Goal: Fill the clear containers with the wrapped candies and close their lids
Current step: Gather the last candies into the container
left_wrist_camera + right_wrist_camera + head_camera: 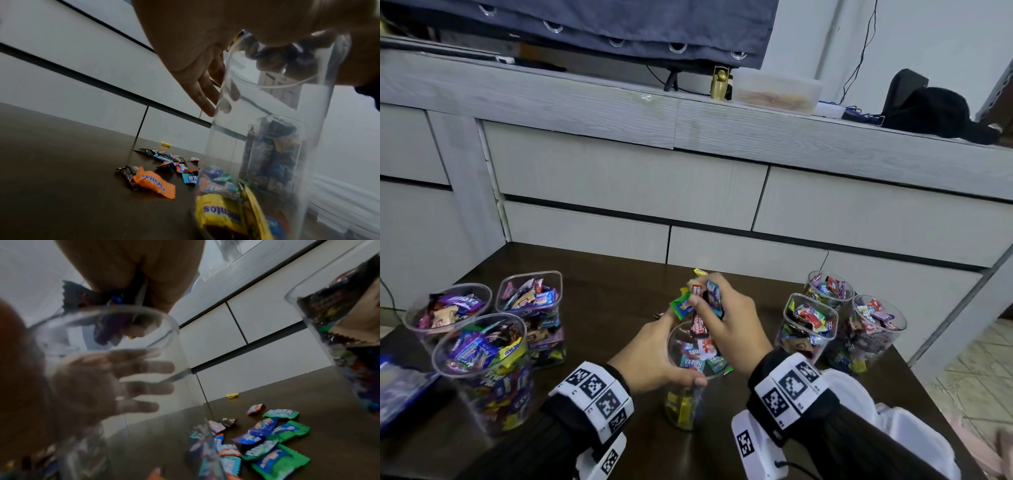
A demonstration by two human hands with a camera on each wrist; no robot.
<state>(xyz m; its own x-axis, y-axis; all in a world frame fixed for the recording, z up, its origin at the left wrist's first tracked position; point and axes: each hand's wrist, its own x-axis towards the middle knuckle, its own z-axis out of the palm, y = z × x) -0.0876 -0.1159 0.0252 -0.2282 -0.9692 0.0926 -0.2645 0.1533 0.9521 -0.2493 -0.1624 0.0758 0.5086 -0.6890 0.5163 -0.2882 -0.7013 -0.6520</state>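
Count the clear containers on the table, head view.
7. Three on the left, one in the middle gripped by the left hand, three on the right. None lidded.

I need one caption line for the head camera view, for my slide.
Left hand steadies a clear round container on the dark table while the right hand drops wrapped candies into it.

— What's on my table (619, 274)?

— Dark wood. Three full jars (482, 359) at nine o'clock, three more (839, 329) at three o'clock, all open.

— Centre?

— One tall jar (688, 383), partly filled. Loose candies (273, 439) lie behind it at twelve o'clock, a yellow one (232, 395) farthest back. White lids (907, 428) at five o'clock.
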